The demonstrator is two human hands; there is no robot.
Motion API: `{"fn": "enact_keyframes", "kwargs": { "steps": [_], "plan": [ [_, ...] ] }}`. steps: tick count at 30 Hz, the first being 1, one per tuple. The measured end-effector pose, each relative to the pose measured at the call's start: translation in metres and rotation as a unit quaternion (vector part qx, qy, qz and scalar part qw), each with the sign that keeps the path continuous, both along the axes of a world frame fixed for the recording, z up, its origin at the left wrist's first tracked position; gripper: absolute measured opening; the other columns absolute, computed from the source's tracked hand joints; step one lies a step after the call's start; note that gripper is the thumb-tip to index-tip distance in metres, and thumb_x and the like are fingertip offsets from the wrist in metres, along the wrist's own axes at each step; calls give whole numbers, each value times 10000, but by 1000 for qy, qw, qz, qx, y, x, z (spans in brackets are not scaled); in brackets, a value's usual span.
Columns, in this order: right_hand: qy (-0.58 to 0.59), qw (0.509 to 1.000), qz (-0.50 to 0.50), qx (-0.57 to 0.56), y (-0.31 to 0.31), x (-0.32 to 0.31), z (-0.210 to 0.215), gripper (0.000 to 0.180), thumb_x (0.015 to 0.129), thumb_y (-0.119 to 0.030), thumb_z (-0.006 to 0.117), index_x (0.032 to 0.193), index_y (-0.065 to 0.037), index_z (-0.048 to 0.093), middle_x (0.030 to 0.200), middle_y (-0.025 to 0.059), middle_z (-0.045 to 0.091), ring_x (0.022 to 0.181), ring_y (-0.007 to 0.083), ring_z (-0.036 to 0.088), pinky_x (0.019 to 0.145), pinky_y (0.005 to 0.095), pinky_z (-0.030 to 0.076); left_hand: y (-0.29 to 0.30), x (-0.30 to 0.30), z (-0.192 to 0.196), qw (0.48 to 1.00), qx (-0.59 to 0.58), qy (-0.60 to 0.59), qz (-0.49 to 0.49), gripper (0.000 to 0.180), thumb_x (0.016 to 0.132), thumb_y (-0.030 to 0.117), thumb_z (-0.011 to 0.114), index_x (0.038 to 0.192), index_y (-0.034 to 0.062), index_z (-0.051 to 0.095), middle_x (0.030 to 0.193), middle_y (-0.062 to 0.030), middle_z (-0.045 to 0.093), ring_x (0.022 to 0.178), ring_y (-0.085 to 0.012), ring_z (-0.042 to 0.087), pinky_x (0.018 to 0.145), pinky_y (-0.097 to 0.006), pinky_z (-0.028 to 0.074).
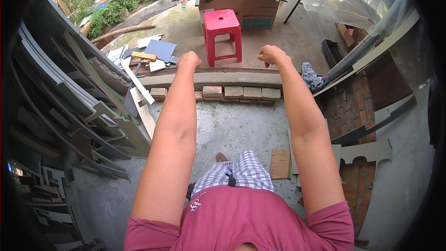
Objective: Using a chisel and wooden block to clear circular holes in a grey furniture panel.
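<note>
Both my arms stretch straight out in front of me at about the same height. My left hand [188,59] is closed in a fist, and nothing shows in it. Beyond it to the left, flat board offcuts lie on the ground, among them a grey-blue square panel [160,50] and a yellowish wooden block [144,56]. My right hand [273,55] is closed too, its fingers curled inward and no object visible in them. Between and beyond the two hands stands a red plastic stool [222,37]. Neither hand appears to touch it.
A low step [213,80] with bricks [212,93] crosses ahead of me. Behind the stool, a cardboard box [260,11] has strips heaped on top. Leaning panels [93,97] line the left; a brick wall [348,111] and crumpled plastic [311,75] are right. Cardboard [280,163] lies near my feet.
</note>
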State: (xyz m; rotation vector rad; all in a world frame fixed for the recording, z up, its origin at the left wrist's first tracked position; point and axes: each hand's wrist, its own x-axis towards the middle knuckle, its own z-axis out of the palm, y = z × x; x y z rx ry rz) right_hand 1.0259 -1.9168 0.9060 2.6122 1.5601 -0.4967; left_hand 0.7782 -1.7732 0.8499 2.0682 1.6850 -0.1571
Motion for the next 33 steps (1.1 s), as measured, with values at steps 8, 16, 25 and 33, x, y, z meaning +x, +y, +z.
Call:
{"fn": "enact_keyframes", "kwargs": {
  "steps": [8,16,25,33],
  "plan": [
    [16,999,-14,-32,64,55,-29,292,835,-306,557,1081,-188,661,827,23,703,980,224,628,899,369,471,58,70,-25,1000,-10,-1,-21,364,781,240,634,1116,98,650,1212,-121,593,1138,-270,561,930,-374,454],
    [60,998,-23,-30,120,155,-67,281,835,-294,547,1051,-153,659,775,46,697,903,222,644,843,368,478,129,147,-66,999,-45,16,-1,402,776,292,657,1132,107,637,1217,-125,587,1149,-277,549,937,-384,454],
    [59,987,-32,-149,151,276,-195,238,804,-214,526,952,-131,693,749,55,695,884,224,658,837,378,484,189,170,-180,990,-100,35,93,454,812,372,632,1166,88,607,1229,-142,575,1152,-302,541,957,-397,437],
    [111,978,57,-167,265,277,-269,236,807,-246,516,942,-134,673,727,39,687,832,226,660,813,381,486,278,155,-254,975,-153,26,160,452,815,368,624,1145,59,610,1170,-148,609,1057,-281,603,893,-388,473]
  ]
}}
